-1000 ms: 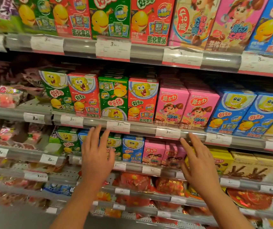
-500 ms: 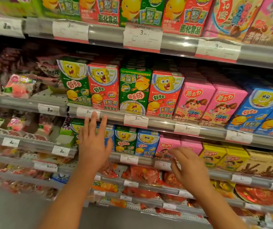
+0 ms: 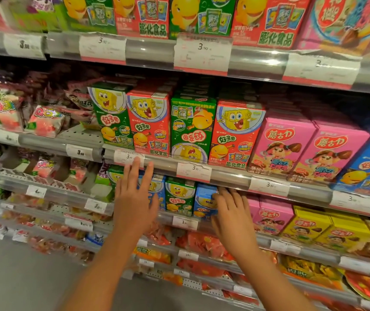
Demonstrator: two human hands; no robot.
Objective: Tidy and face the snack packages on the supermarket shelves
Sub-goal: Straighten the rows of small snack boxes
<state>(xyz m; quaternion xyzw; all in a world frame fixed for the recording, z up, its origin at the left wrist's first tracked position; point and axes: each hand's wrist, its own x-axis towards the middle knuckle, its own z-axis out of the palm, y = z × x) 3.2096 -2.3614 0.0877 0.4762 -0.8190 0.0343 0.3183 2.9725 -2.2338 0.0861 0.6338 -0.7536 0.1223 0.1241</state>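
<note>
Small snack boxes stand in a row on the third shelf: a green box [image 3: 179, 196], a blue box [image 3: 204, 202] and pink boxes [image 3: 271, 215]. My left hand [image 3: 134, 200] is raised flat with fingers straight in front of the boxes at the row's left end, hiding them; its fingertips reach the shelf rail [image 3: 228, 176] above. My right hand [image 3: 233, 212] lies with fingers extended against the right side of the blue box, fingertips under the rail. Whether it grips the box is unclear.
Larger green and red cartoon boxes [image 3: 193, 129] fill the shelf above, with pink boxes [image 3: 278, 147] to their right. Yellow boxes [image 3: 307, 227] stand right of the small pink ones. Soft candy bags [image 3: 45, 120] lie at the left. Bagged snacks sit on lower shelves.
The view has shifted left and closer to the shelves. My right hand moved left from the pink boxes to the blue box. My left hand stayed raised before the row's left end.
</note>
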